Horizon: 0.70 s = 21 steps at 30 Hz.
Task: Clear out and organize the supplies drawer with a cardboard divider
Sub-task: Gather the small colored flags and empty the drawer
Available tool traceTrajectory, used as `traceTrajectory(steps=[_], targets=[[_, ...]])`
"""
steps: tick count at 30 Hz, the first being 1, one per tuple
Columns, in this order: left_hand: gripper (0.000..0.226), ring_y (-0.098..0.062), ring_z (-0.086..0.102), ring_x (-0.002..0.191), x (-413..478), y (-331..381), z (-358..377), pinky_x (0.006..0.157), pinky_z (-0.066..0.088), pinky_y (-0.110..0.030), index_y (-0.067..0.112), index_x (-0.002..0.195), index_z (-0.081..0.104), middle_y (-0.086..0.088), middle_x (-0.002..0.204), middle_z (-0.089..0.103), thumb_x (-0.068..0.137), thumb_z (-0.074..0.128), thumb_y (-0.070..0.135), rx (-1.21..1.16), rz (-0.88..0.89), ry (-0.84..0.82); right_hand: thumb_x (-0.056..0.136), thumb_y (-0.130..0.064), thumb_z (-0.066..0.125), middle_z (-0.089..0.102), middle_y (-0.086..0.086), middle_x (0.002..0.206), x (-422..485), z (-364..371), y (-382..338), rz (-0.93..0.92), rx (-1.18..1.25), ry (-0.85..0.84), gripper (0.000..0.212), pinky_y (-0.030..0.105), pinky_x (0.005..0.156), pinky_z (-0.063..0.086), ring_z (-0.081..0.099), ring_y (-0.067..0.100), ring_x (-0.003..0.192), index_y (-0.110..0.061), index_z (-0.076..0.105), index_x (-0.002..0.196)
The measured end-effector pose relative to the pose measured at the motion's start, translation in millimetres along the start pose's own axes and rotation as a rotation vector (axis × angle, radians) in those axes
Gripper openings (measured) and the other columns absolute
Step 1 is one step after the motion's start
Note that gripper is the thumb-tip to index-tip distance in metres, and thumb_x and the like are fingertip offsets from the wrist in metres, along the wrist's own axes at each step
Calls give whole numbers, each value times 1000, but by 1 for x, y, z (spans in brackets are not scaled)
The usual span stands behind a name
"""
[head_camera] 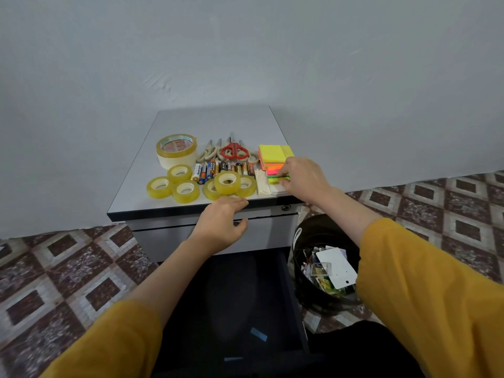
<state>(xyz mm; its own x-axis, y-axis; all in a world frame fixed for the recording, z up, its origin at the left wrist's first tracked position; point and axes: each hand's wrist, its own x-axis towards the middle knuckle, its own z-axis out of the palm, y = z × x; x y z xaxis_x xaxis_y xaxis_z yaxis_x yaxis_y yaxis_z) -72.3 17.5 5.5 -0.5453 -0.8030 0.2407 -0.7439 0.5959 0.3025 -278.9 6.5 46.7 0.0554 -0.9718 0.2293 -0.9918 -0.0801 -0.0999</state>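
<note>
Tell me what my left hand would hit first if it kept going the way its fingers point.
Probably the small tape rolls at the front edge of the cabinet top, just beyond the left hand; depth is unclear.

On the cabinet top, tape rolls lay at the left and sticky notes at the right, with batteries between them and scissors just behind the batteries. The pulled-out drawer sat below in front, with a bin on its right.

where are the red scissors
In the head view, the red scissors lie on the cabinet top, behind the batteries, between the big tape roll and sticky notes.
</note>
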Motion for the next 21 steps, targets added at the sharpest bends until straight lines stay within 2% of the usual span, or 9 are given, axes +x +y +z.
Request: traceTrajectory(steps=[5, 13, 21], targets=[[45, -10, 36, 133, -1, 0, 0, 106, 24, -18, 14, 134, 51, 3, 140, 48, 91, 56, 26, 7, -2, -8, 92, -13, 48, 60, 6, 117, -1, 1, 0, 4, -14, -2, 29, 33, 79, 41, 55, 28, 105, -14, 70, 111], [45, -10, 35, 134, -2, 1, -1, 106, 23, -18, 13, 134, 51, 4, 141, 47, 91, 55, 26, 10, -9, -11, 94, -15, 47, 58, 5, 121, -3, 0, 0, -20, -22, 0, 32, 32, 81, 41, 54, 26, 110, -16, 62, 122], [45, -10, 35, 134, -2, 3, -1, 106, 22, -17, 13, 134, 50, 4, 142, 46, 91, 55, 26, 14, -5, -13, 96, -17, 44, 58, 6, 116, -8, 2, -2, -23, -34, 24, 30, 31, 78, 41, 55, 25, 105, -15, 65, 118]])
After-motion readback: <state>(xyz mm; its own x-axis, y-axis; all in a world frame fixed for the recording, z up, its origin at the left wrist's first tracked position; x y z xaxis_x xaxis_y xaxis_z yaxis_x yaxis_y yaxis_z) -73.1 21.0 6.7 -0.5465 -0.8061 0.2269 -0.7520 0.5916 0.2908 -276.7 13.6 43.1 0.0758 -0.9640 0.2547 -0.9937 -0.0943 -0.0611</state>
